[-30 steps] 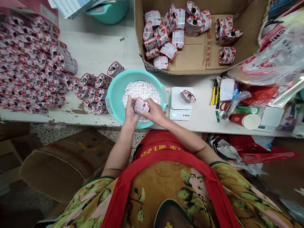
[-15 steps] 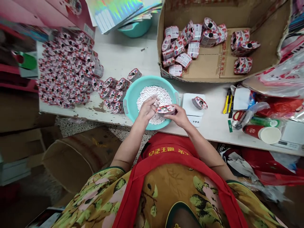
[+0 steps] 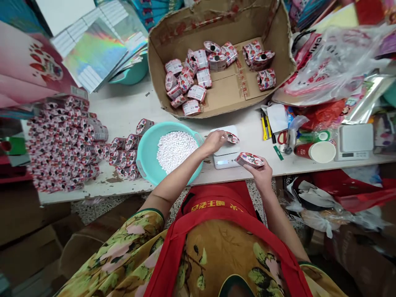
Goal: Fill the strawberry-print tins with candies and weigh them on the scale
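Left hand, fingers bunched, at left end of an oval printed pack on white digital scale; grip unclear. Right hand clasps a second oval pack, red-and-white patterned top up, near scale's right edge.

The white surface bears a bowl and, round it, packs at nine o'clock, another bowl at eleven, a carton at one, a cutter between two and three, a scale at three.
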A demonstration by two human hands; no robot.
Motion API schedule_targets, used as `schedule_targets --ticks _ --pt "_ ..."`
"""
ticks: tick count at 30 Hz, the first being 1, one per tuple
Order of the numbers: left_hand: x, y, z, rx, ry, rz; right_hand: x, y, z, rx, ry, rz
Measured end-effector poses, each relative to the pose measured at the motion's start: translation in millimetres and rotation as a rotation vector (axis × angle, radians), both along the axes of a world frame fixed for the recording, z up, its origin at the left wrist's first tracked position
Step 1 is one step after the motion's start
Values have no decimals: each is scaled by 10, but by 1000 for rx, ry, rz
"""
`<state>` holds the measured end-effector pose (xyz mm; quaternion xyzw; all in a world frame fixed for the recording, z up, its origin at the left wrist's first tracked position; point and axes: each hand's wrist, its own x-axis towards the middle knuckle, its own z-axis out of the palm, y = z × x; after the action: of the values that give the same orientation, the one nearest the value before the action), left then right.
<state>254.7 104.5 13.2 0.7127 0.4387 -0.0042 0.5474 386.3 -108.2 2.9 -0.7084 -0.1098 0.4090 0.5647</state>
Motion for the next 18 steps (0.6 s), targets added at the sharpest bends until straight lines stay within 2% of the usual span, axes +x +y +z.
schedule_targets --ticks 2,4,9,14,16,18 --pt "219 8 -79 230 97 -156 104 -143 -49 -18 -19 -69" --pt "331 -3 -147 369 187 -257 171 -253 -98 -27 -28 -120" --pt "367 -22 -167 450 240 -364 258 -371 -212 -45 14 -204" --pt "373 -12 -115 412 174 -298 337 -344 -238 -30 32 -194" --pt "381 -1 -115 335 125 -185 373 -322 -229 -19 37 -182" --pt "363 25 -115 158 20 14 406 -308 -220 -14 30 -167"
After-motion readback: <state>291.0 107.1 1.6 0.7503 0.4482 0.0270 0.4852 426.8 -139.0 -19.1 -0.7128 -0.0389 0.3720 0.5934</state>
